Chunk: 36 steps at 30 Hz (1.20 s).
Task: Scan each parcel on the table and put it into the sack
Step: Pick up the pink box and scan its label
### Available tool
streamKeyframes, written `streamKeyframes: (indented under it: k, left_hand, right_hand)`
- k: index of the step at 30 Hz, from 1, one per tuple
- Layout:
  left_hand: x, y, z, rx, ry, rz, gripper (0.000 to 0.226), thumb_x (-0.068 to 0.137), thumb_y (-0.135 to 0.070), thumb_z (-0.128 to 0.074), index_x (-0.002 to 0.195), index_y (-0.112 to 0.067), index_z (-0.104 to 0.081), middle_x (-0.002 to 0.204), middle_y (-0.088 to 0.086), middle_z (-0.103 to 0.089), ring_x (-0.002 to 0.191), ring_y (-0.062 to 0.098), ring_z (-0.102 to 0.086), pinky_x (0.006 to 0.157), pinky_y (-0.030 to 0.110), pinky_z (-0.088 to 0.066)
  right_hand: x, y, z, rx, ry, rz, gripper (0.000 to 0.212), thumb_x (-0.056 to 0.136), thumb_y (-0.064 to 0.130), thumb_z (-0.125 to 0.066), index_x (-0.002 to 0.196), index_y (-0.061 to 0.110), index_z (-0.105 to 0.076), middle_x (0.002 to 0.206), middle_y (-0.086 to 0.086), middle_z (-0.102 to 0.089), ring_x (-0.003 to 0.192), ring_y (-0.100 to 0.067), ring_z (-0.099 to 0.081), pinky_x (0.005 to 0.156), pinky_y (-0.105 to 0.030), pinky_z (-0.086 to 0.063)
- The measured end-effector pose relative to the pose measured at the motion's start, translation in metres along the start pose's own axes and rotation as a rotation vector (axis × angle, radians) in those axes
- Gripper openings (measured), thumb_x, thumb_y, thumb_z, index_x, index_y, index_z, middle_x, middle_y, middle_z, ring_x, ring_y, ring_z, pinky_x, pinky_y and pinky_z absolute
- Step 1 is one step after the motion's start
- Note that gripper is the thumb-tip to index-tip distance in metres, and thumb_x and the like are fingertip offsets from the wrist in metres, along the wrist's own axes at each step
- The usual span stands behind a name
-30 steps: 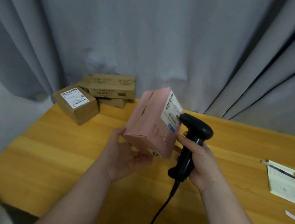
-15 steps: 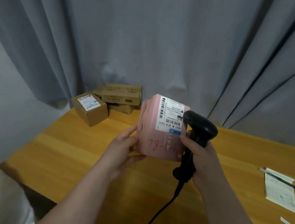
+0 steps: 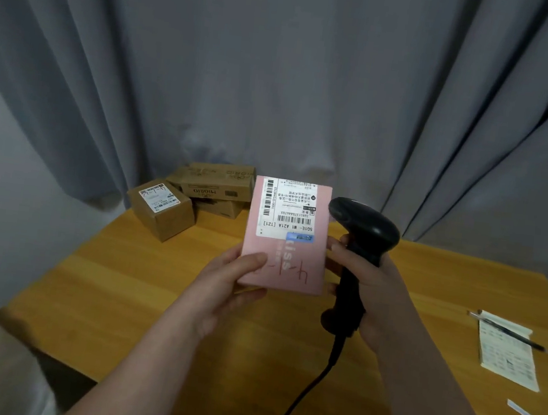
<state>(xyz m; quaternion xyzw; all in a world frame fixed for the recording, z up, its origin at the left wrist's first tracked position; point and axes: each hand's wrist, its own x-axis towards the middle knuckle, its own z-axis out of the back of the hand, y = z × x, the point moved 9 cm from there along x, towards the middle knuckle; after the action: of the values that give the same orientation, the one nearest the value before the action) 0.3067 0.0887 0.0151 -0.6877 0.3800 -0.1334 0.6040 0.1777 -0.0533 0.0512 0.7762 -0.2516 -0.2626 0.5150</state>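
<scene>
Your left hand (image 3: 224, 287) pinches flat pink cardboard parcel (image 3: 292, 271); right hand (image 3: 380, 289) grips matte black pistol-shaped scanner (image 3: 363, 225), cable (image 3: 305, 394) cut off at bottom edge.

Left hand (image 3: 232, 281) held pink parcel (image 3: 283, 243) upright, thumb on its front face. Right hand (image 3: 371, 288) gripped barcode scanner (image 3: 362, 232) handle; both forearms extended forward.
</scene>
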Motion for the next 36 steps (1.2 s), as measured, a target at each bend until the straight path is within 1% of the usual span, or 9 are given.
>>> streamKeyframes:
  k: [5,8,14,19,21,24,27,32,36]
  left_hand:
    - [-0.003,-0.002,0.008,0.021,0.021,0.045,0.041,0.065,-0.027,-0.077,0.102,-0.018,-0.066,0.098,0.01,-0.068,0.101,0.028,-0.063,0.073,0.04,-0.054]
    - [-0.003,-0.009,0.017,0.055,0.056,0.076,0.056,0.058,-0.033,-0.075,0.109,-0.013,-0.064,0.103,0.016,-0.066,0.1,0.031,-0.062,0.076,0.043,-0.054]
    - [-0.002,-0.028,0.023,0.093,0.131,0.114,0.033,0.075,-0.03,-0.059,0.103,-0.014,-0.065,0.083,0.009,-0.073,0.069,0.02,-0.07,0.055,0.03,-0.057]
    - [-0.005,-0.044,0.029,0.231,0.009,0.038,0.042,0.078,-0.051,-0.059,0.105,-0.019,-0.067,0.09,0.005,-0.07,0.083,0.02,-0.067,0.064,0.03,-0.054]
    - [-0.005,-0.044,0.031,0.035,-0.02,-0.003,0.064,0.07,-0.059,-0.059,0.121,-0.02,-0.062,0.109,0.009,-0.066,0.099,0.027,-0.068,0.075,0.039,-0.059]
    - [-0.01,-0.032,0.033,-0.222,-0.041,0.027,0.085,0.065,-0.061,-0.06,0.141,-0.027,-0.04,0.129,0.015,-0.054,0.118,0.037,-0.058,0.097,0.053,-0.049]
    - [-0.021,-0.018,0.018,-0.281,-0.01,0.035,0.068,0.07,-0.054,-0.061,0.13,-0.026,-0.045,0.12,0.014,-0.061,0.113,0.034,-0.061,0.099,0.051,-0.048]
    - [-0.022,0.002,0.013,-0.317,-0.109,0.02,0.073,0.069,-0.027,-0.075,0.135,-0.022,-0.045,0.115,0.01,-0.067,0.102,0.025,-0.067,0.081,0.039,-0.058]
    - [-0.021,0.001,0.035,-0.303,-0.211,-0.017,0.059,0.082,-0.021,-0.071,0.133,-0.026,-0.043,0.11,0.008,-0.07,0.091,0.023,-0.071,0.072,0.042,-0.06]
  right_hand:
    - [0.001,0.009,0.019,0.049,-0.081,0.007,0.018,0.082,0.014,-0.071,0.093,0.018,-0.057,0.098,-0.003,-0.063,0.096,-0.021,-0.062,0.061,-0.028,-0.048]
    - [0.002,0.013,0.027,0.032,-0.063,-0.016,0.029,0.072,0.021,-0.076,0.094,0.019,-0.058,0.092,0.0,-0.062,0.09,-0.019,-0.061,0.065,-0.03,-0.048]
    - [-0.011,-0.005,0.011,-0.086,0.137,-0.189,0.046,0.061,0.03,-0.076,0.101,0.014,-0.059,0.077,0.001,-0.068,0.065,-0.015,-0.059,0.062,-0.028,-0.047]
    - [-0.017,-0.021,-0.002,-0.083,0.113,-0.255,0.057,0.062,0.027,-0.076,0.115,0.01,-0.062,0.079,0.002,-0.074,0.07,-0.015,-0.063,0.053,-0.026,-0.049]
    - [-0.015,-0.026,0.003,0.023,0.001,-0.272,0.044,0.072,0.024,-0.076,0.113,0.012,-0.065,0.077,0.001,-0.073,0.072,-0.017,-0.062,0.052,-0.026,-0.049]
    - [-0.013,-0.031,0.005,0.154,-0.117,-0.242,0.035,0.079,0.021,-0.074,0.113,0.014,-0.066,0.085,0.001,-0.075,0.08,-0.018,-0.064,0.059,-0.028,-0.048]
    - [-0.014,-0.031,0.0,0.214,-0.176,-0.188,0.039,0.079,0.02,-0.075,0.116,0.013,-0.066,0.098,-0.002,-0.075,0.08,-0.018,-0.063,0.062,-0.028,-0.048]
    - [-0.02,-0.028,-0.024,0.14,-0.106,-0.102,0.051,0.076,0.015,-0.075,0.123,0.009,-0.057,0.102,-0.005,-0.072,0.07,-0.009,-0.07,0.053,-0.021,-0.051]
    - [-0.021,-0.03,-0.022,-0.032,-0.102,-0.118,0.053,0.073,0.027,-0.079,0.12,0.011,-0.059,0.114,-0.011,-0.068,0.089,-0.018,-0.066,0.064,-0.03,-0.05]
